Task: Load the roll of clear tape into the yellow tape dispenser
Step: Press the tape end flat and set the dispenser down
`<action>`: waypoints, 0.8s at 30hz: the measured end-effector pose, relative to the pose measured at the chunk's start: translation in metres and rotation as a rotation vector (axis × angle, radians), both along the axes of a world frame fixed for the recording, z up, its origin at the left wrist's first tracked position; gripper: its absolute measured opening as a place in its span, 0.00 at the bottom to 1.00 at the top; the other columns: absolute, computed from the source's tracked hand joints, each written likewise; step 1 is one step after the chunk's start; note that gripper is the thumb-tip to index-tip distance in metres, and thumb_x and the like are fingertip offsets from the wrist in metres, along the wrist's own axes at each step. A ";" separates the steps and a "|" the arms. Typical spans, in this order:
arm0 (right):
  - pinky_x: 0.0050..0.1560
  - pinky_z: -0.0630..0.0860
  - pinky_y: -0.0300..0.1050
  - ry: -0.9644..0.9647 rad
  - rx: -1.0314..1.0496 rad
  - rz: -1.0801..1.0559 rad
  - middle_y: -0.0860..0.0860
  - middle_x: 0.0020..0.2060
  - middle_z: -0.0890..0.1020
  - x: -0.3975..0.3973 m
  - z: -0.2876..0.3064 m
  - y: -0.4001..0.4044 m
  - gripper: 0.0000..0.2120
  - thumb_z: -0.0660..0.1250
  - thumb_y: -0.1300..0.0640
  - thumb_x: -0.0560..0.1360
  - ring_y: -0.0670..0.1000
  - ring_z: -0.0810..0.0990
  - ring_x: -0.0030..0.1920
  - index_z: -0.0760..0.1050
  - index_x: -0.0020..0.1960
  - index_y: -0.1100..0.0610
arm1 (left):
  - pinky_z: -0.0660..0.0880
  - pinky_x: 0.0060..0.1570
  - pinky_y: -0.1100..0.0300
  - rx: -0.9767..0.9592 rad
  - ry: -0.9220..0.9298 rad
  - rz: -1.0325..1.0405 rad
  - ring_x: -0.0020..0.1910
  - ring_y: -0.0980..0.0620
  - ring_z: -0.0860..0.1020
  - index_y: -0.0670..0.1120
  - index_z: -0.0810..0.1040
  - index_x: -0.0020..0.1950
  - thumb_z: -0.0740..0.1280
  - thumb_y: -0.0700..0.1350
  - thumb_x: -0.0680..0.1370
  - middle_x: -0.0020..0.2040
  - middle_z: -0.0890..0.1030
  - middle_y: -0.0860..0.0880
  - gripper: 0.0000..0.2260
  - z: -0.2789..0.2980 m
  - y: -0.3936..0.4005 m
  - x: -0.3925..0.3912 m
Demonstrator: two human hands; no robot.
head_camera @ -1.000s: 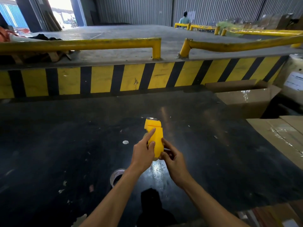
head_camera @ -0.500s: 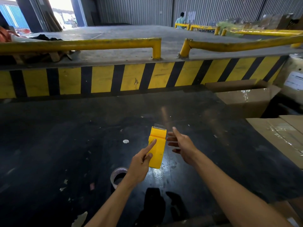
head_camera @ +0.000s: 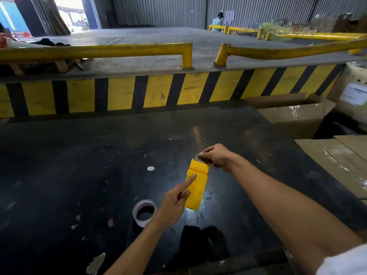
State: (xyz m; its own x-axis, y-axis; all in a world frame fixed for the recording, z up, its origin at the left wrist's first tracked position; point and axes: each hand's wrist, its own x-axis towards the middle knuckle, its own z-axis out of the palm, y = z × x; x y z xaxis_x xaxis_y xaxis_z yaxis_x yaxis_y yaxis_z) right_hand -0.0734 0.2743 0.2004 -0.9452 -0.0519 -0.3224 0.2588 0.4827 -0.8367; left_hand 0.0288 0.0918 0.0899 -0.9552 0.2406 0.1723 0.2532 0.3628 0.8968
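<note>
Above the black tabletop (head_camera: 79,165) our left hand (head_camera: 174,205) grips the yellow tape dispenser (head_camera: 196,185) — right hand (head_camera: 216,156) pinching its toothed far end; the clear tape roll (head_camera: 144,212) lies just left of it.

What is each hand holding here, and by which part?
The left hand holds the yellow tape dispenser by its lower body, index finger along its face. The right hand pinches its toothed top end. The tape roll lies unheld.
</note>
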 end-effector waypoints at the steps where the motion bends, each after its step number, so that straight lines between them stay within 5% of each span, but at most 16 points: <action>1: 0.33 0.67 0.39 0.028 0.024 0.012 0.51 0.38 0.82 -0.001 0.000 -0.001 0.09 0.69 0.58 0.77 0.48 0.77 0.38 0.83 0.52 0.62 | 0.75 0.63 0.45 0.005 0.000 -0.003 0.56 0.46 0.78 0.70 0.66 0.73 0.60 0.41 0.84 0.63 0.79 0.44 0.26 -0.001 0.000 -0.001; 6: 0.44 0.77 0.45 0.189 0.143 -0.034 0.57 0.46 0.85 -0.007 -0.005 -0.007 0.09 0.69 0.58 0.77 0.51 0.80 0.45 0.84 0.51 0.63 | 0.71 0.56 0.54 0.018 -0.035 -0.035 0.53 0.52 0.69 0.72 0.66 0.72 0.59 0.44 0.85 0.54 0.71 0.50 0.23 -0.002 0.002 -0.005; 11: 0.52 0.79 0.49 0.258 0.179 -0.041 0.59 0.51 0.85 -0.015 -0.001 -0.004 0.09 0.68 0.59 0.78 0.54 0.82 0.51 0.83 0.52 0.63 | 0.70 0.62 0.57 0.031 -0.063 -0.047 0.58 0.53 0.72 0.68 0.66 0.73 0.59 0.45 0.85 0.61 0.73 0.52 0.22 0.002 0.006 -0.003; 13: 0.54 0.79 0.51 0.289 0.196 -0.028 0.59 0.51 0.85 -0.014 0.001 -0.004 0.09 0.68 0.59 0.78 0.54 0.82 0.52 0.83 0.53 0.63 | 0.68 0.66 0.65 0.013 -0.058 -0.045 0.66 0.62 0.72 0.66 0.66 0.73 0.59 0.43 0.85 0.69 0.72 0.56 0.22 0.006 0.007 -0.003; 15: 0.51 0.78 0.48 0.311 0.209 -0.020 0.59 0.52 0.85 -0.012 0.002 -0.005 0.10 0.67 0.59 0.78 0.53 0.81 0.51 0.83 0.53 0.64 | 0.69 0.59 0.73 -0.006 -0.047 -0.048 0.59 0.70 0.73 0.69 0.65 0.71 0.58 0.43 0.85 0.67 0.72 0.59 0.22 0.008 0.007 -0.005; 19: 0.46 0.72 0.44 0.355 0.244 -0.003 0.58 0.52 0.85 -0.011 0.003 -0.005 0.10 0.66 0.59 0.79 0.50 0.78 0.48 0.82 0.54 0.64 | 0.69 0.49 0.67 0.000 -0.063 -0.072 0.50 0.55 0.67 0.73 0.64 0.70 0.58 0.46 0.85 0.55 0.70 0.52 0.22 0.002 0.006 -0.008; 24: 0.45 0.71 0.44 0.420 0.265 0.002 0.59 0.51 0.85 -0.010 0.000 -0.011 0.09 0.66 0.59 0.79 0.51 0.78 0.46 0.82 0.52 0.64 | 0.71 0.52 0.65 0.024 -0.086 -0.020 0.53 0.55 0.72 0.67 0.65 0.74 0.58 0.44 0.85 0.59 0.74 0.54 0.22 0.003 0.011 -0.009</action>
State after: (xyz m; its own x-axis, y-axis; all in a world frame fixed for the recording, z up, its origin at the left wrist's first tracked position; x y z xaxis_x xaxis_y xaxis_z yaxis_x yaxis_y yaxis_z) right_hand -0.0831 0.2628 0.2008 -0.9962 -0.0216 0.0843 -0.0756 0.6932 -0.7167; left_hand 0.0197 0.1028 0.0933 -0.9617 0.2567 0.0958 0.1819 0.3370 0.9237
